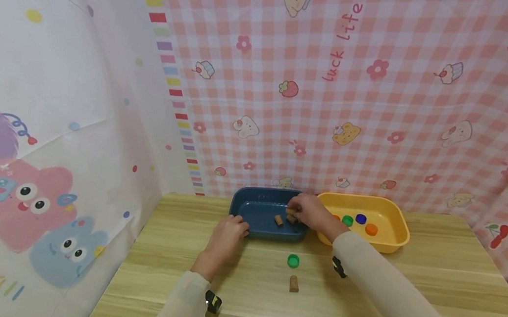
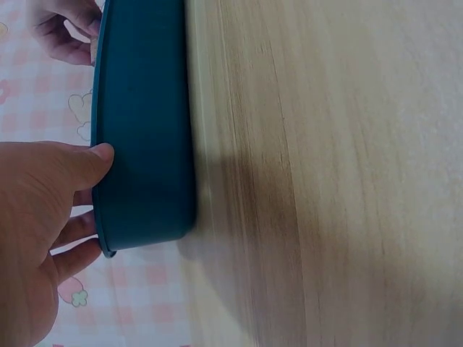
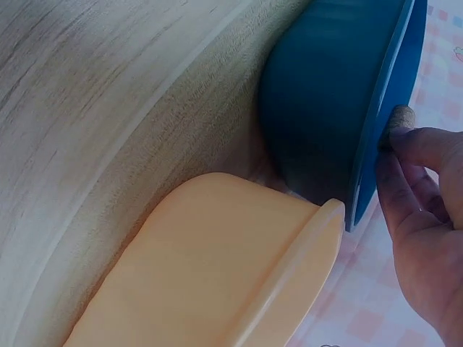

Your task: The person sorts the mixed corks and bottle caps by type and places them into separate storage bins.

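My left hand (image 1: 229, 233) grips the front left corner of the blue basin (image 1: 255, 233). In the left wrist view its thumb (image 2: 101, 153) lies on the outer wall, with fingers behind the rim. Over the right part of that basin my right hand (image 1: 310, 210) pinches a cork (image 3: 400, 119) between thumb and fingers. Inside the basin, a loose cork (image 1: 278, 220) lies beside another one (image 1: 291, 219), close under the right hand. On the table in front stand a green bottle cap (image 1: 293, 261) and a single cork (image 1: 294, 283).
A yellow basin (image 1: 391, 242) stands right of the blue one. It contains several caps, among them a blue cap (image 1: 361, 219) and an orange cap (image 1: 371, 229). Behind both hangs a pink checked cloth (image 1: 275, 111); the wooden table (image 1: 441, 270) extends to the right.
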Demonstrator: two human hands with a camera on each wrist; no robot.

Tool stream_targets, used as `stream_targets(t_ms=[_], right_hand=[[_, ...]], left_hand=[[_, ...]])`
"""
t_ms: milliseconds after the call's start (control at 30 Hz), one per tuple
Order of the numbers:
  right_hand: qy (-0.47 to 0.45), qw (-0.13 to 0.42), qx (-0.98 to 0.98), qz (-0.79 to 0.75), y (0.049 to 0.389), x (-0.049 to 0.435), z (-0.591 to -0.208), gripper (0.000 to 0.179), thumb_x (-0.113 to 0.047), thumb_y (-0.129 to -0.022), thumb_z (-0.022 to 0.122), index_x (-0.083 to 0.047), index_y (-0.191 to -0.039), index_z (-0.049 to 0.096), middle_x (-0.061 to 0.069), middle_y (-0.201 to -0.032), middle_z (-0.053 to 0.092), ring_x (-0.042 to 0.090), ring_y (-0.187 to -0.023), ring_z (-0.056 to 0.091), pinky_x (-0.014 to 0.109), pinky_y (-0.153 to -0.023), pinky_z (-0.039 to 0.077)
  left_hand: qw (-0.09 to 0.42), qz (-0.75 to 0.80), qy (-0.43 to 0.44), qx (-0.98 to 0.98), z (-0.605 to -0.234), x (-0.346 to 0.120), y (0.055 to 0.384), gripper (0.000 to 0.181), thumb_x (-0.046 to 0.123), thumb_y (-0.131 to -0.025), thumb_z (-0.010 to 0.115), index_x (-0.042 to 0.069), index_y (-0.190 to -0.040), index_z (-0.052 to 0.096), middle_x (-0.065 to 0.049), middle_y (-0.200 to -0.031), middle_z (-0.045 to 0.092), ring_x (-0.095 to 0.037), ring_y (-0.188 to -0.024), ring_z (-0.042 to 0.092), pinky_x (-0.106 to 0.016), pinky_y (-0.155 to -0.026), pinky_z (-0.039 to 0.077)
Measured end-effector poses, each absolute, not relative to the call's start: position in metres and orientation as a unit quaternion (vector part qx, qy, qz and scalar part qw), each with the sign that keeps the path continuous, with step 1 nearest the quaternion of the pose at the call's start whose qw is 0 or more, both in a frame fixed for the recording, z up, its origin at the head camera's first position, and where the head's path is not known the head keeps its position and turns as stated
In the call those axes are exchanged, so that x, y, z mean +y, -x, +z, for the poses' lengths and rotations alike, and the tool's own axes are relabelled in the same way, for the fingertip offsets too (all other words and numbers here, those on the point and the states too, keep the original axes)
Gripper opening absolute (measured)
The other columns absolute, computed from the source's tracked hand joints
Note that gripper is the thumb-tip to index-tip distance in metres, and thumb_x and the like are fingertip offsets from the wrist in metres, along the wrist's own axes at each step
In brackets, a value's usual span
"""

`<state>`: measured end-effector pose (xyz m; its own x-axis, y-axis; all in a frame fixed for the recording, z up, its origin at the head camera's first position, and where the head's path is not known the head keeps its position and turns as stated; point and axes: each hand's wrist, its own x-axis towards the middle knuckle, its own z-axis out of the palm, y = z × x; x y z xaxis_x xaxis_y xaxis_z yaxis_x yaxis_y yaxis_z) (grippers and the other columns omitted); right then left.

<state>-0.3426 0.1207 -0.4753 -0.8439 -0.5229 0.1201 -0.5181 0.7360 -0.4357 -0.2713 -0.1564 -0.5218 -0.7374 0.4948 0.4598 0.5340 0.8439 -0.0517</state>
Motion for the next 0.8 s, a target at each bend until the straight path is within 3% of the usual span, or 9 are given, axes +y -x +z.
stream_targets(t_ms=[800], right_hand=[[0.263, 0.031, 0.935, -0.236, 0.349, 0.107, -0.488, 0.018, -0.003, -0.092, 0.075, -0.006, -0.109, 0.077, 0.007, -0.103, 0.070, 0.022, -0.097, 0.064, 0.042, -0.092, 0.057]], left_hand=[[0.247, -0.046, 0.286, -0.925, -0.526, -0.159, 0.274, 0.010, 0.017, -0.087, 0.082, 0.013, -0.082, 0.075, -0.001, -0.076, 0.062, -0.022, -0.069, 0.052, -0.033, -0.068, 0.049]])
